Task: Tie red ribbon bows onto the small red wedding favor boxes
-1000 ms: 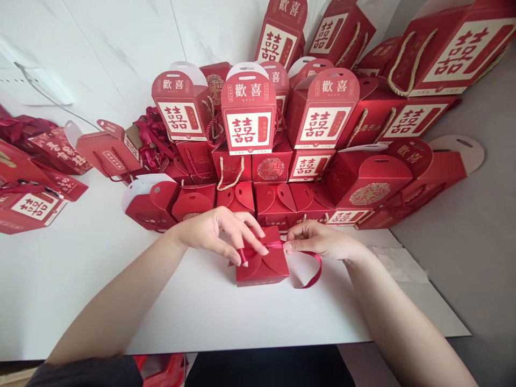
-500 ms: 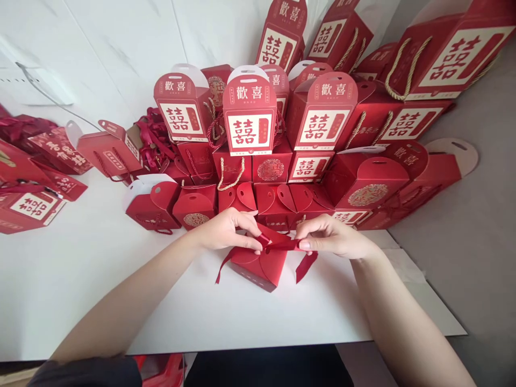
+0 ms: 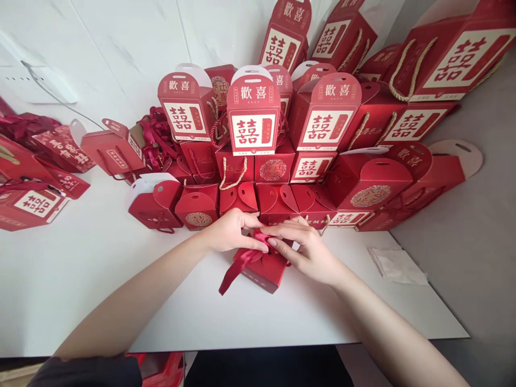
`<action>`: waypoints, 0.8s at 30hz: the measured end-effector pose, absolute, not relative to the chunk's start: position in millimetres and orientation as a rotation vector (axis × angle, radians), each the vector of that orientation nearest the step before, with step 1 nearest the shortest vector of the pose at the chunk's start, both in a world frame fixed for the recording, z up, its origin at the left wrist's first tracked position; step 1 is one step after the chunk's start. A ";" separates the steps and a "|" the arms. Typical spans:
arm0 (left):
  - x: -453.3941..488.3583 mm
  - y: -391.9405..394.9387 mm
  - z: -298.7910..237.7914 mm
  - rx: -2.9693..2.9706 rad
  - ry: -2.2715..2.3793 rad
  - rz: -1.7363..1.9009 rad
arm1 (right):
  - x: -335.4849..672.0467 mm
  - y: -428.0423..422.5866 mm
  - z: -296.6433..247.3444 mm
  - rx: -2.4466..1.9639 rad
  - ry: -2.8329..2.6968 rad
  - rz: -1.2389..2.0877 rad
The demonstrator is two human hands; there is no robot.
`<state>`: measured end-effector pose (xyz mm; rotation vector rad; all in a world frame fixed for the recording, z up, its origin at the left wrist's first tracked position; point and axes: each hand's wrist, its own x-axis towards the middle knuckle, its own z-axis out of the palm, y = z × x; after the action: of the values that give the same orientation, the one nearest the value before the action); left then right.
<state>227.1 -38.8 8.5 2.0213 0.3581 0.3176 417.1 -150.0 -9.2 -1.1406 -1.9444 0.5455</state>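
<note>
On the white table [image 3: 80,290], big pile of red gift boxes [image 3: 253,115] w/ rope handles [image 3: 233,180] at the back, prob. stacked there to leave work room, and small red box [image 3: 258,277] just in front of the pile. L hand [image 3: 231,231] on top of the box, fingers [image 3: 253,242] pressed together, maybe to stop it sliding. R hand [image 3: 306,252] over the red ribbon [image 3: 237,271], fingertips [image 3: 278,240] close at the knot, pinch hard to tell.

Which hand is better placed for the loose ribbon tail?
Left, probably: the ribbon tail trails off the red box on the side of the left hand, while the right hand lies over the gathered ribbon.
</note>
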 end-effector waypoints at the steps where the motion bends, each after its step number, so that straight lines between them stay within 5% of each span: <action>1: 227.0 -39.4 9.0 2.018 0.371 0.318 | 415.3 -151.6 -7.8 -1.180 -1.983 0.478; 9: 225.3 -43.0 12.0 1.958 0.483 0.288 | 415.6 -157.7 -3.0 -1.274 -1.723 0.678; 24: 220.2 -37.8 20.7 1.806 0.556 0.151 | 423.2 -148.7 -11.3 -1.086 -1.751 0.560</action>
<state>220.2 -37.8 20.7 1.8056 0.5561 0.1507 423.2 -148.7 -11.3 -1.0857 -1.7511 0.5600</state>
